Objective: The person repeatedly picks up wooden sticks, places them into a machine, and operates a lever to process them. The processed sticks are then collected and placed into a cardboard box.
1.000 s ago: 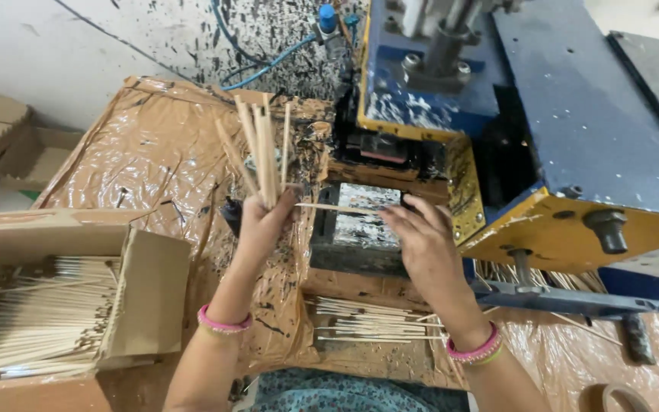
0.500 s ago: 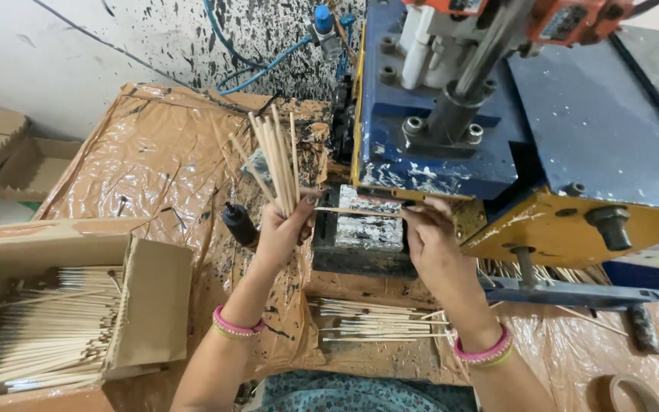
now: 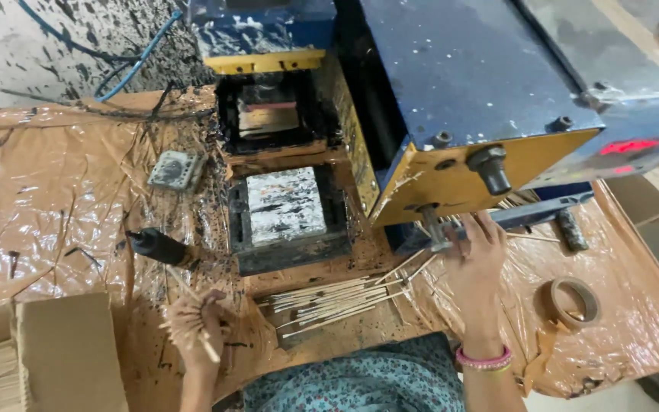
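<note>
Sticks (image 3: 187,324) look light and brittle; your left hand (image 3: 200,332) pinches the bundle mid-length, right hand (image 3: 473,263) fingers spread on loose sticks (image 3: 341,299) under the press (image 3: 451,183).

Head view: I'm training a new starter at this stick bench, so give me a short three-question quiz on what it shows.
1. True or false: the left hand grips a bundle of thin sticks.
2. Loose sticks lie: A) in front of the grey block; B) on the tape roll.
3. Which hand reaches under the yellow machine plate?

Key: 1 true; 2 A; 3 the right hand.
</note>
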